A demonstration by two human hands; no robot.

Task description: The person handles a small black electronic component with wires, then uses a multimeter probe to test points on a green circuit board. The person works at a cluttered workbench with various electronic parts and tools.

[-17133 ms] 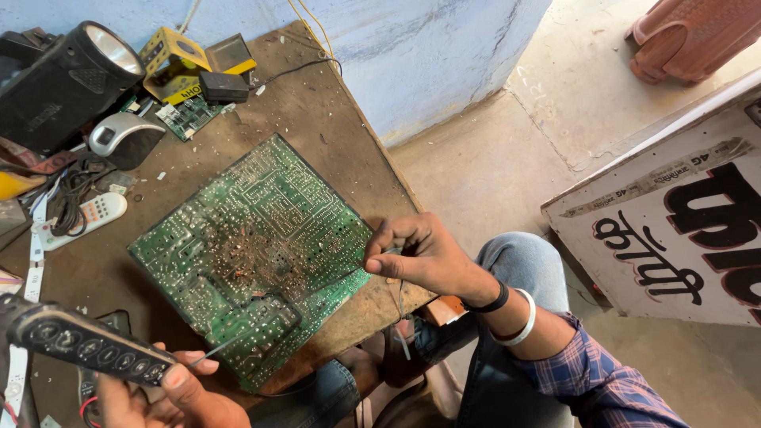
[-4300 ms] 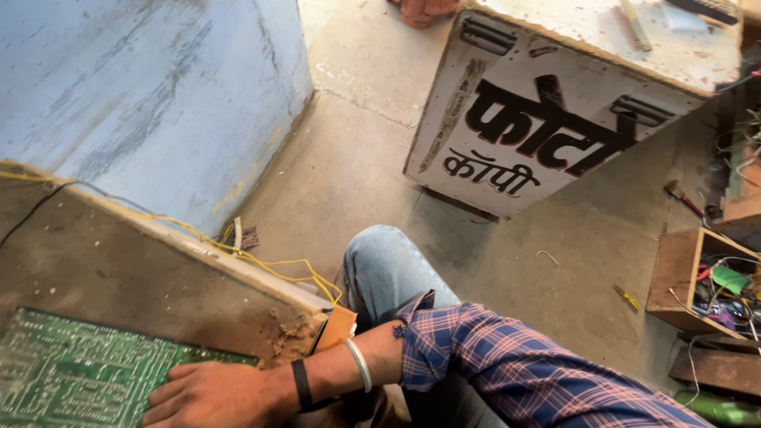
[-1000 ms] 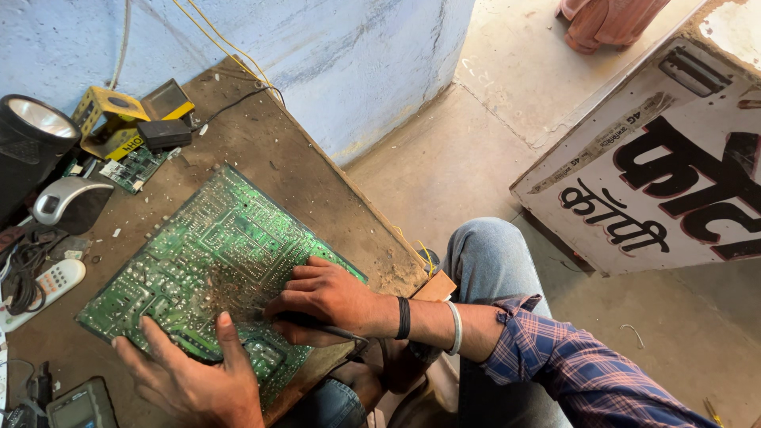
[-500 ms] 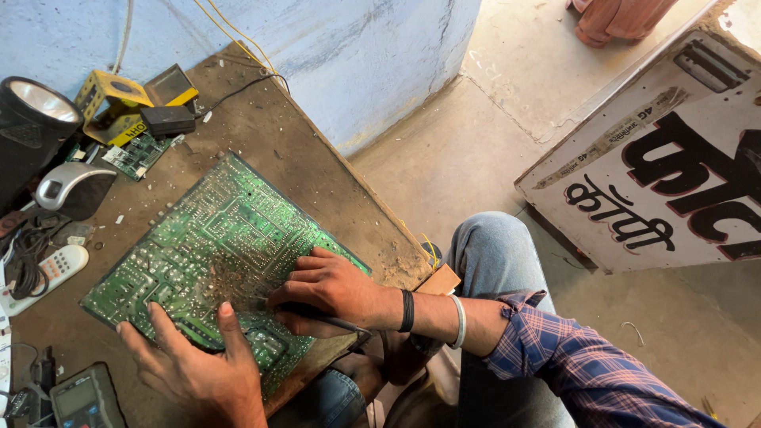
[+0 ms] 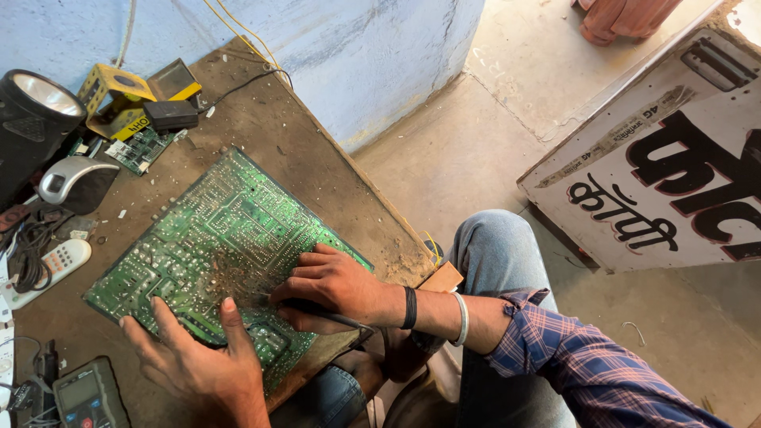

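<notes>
The brown table [image 5: 261, 135] runs from the far left wall toward the near right, its right edge slanting down to a worn corner just beside the person's knee. Right of that edge lies bare concrete floor [image 5: 476, 150], with a white painted signboard [image 5: 658, 174] leaning at the far right. The blue wall [image 5: 357, 55] closes off the table's far side.

A large green circuit board [image 5: 214, 246] lies flat on the table, solder side up, taking most of the near half. Its long axis runs from near left to far right, one corner pointing far toward the wall and one near corner reaching the table's right edge. A strip of bare table stays open between the board and the wall.

The left side is crowded: a black torch [image 5: 36, 119], a grey device [image 5: 71, 178] near it, a white remote [image 5: 47, 265], tangled black cables [image 5: 28, 254], a yellow box [image 5: 119, 99] with a small green board [image 5: 139, 147] beside it, and a multimeter [image 5: 87, 396] at the near left edge.

The left hand [image 5: 198, 357] presses flat on the board's near edge, fingers spread apart. The right hand [image 5: 333, 285] rests on the board's near right part, fingers curled together around a thin dark tool [image 5: 337, 319], whose shaft lies roughly left to right; its tip is hidden.
</notes>
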